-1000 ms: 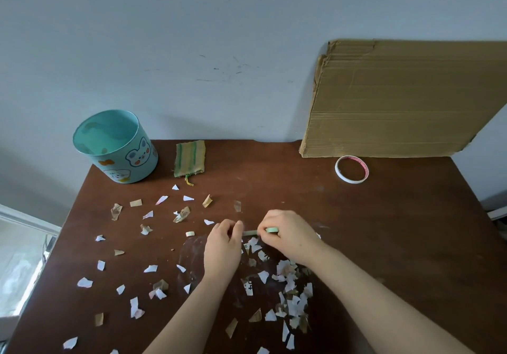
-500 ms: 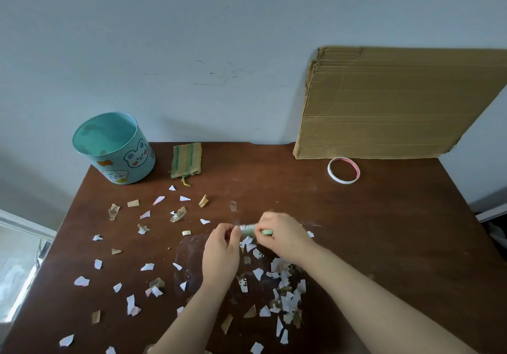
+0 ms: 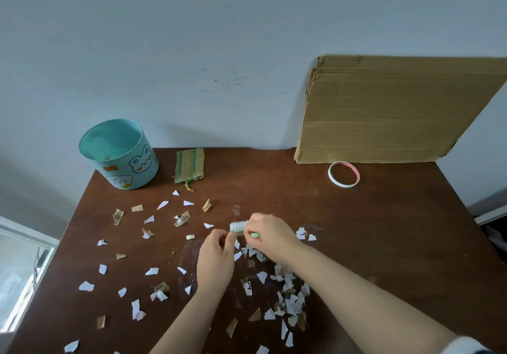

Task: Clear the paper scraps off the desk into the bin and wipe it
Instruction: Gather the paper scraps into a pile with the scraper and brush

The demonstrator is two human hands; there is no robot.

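- The teal bin, printed with cartoon bears, stands upright and open-topped at the ten o'clock corner of the brown tabletop, close to the wall.
- A green-and-yellow striped cloth lies flat at three o'clock of the bin, near it but not touching.
- Loose paper scraps, white and tan, are strewn over the left half of the tabletop, from just below the cloth to the seven o'clock edge.
- The left hand sits near the centre, fingers curled toward the bristle end of the brush; I cannot tell whether they pinch anything.
- The small brush, with white bristles and a green handle, lies between the two hands.
- The right hand has its fingers clenched round the brush handle, whose green tip pokes out below.
- A denser heap of scraps lies at five o'clock of the hands, beside the right forearm.
- A tape roll lies flat at one o'clock, just in front of a cardboard sheet that leans on the wall.
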